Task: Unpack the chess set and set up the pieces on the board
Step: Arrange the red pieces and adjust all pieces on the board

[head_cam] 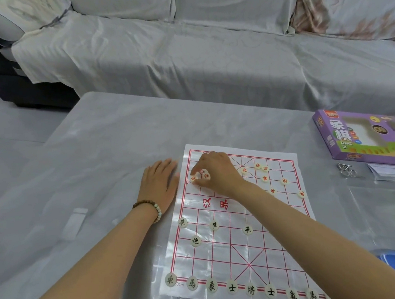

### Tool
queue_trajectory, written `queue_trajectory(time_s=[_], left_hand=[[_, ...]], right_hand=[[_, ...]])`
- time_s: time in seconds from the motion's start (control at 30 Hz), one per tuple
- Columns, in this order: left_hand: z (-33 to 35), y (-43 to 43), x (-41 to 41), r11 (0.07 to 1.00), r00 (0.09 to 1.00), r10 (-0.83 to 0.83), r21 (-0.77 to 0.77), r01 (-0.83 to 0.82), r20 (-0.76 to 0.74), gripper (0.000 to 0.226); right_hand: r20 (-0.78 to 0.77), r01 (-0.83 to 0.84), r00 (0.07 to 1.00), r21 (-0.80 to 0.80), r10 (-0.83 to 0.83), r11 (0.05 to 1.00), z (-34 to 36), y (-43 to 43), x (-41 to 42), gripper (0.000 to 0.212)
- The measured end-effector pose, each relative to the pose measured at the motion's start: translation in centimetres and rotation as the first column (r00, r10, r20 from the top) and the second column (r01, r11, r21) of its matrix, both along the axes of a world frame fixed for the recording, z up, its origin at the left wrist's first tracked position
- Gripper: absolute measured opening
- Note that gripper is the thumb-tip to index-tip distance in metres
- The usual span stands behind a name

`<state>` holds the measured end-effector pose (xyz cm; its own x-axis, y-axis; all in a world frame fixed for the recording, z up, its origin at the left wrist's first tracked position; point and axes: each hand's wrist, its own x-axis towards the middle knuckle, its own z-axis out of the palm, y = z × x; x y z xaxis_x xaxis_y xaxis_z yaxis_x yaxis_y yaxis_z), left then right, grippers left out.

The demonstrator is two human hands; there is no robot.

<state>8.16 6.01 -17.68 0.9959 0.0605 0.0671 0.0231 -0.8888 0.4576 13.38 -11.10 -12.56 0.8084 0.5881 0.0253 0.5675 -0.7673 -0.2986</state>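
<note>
On a table [108, 144] draped in grey cloth under clear plastic, a paper xiangqi board [229, 250] lies flat, its white sheet ruled with a red grid and two large red characters across the middle. The person's right hand [218, 171] reaches over the far left part of the board, fingers curled, thumb and fingertips pinching a cream disc with a red character [193, 178], just beside a second red piece [206, 175]. The left hand [160, 180], a beaded bracelet [152, 208] at its wrist, rests palm down with fingers straight on the table, touching the board's far left edge. Cream black-lettered pieces [251, 289] line the near edge in a row, with four more [214, 225] standing a little farther in. Other red-lettered pieces [265, 178] sit scattered over the far right squares. A purple game box [366, 139] lies on the table to the right, well apart from the board. A sofa [205, 51] under pale covers stands beyond.
</note>
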Motion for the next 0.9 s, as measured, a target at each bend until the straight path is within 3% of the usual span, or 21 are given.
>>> queue_trajectory(time_s=[0.07,0.37,0.57,0.9], left_hand=[[-0.4,0.8,-0.6,0.996,0.999,0.049,0.08,-0.047,-0.02,0.049],[-0.3,0.6,-0.8,0.991,0.992,0.122,0.059,-0.123,0.025,0.048],[-0.4,0.6,-0.9,0.991,0.992,0.124,0.046,-0.125,0.033,0.048],[-0.4,0.7,-0.9,0.992,0.992,0.119,0.042,-0.12,0.039,0.048]], right_hand=[[-0.011,-0.015,1.0,-0.005,0.015,1.0,-0.2,0.4,-0.1,0.023],[0.071,0.081,0.994,0.025,-0.082,0.996,-1.5,0.5,-0.6,0.038],[0.051,0.077,0.995,0.061,-0.08,0.995,-2.0,1.1,-1.2,0.025],[0.042,0.113,0.992,0.111,-0.119,0.987,-2.5,1.0,-1.4,0.027]])
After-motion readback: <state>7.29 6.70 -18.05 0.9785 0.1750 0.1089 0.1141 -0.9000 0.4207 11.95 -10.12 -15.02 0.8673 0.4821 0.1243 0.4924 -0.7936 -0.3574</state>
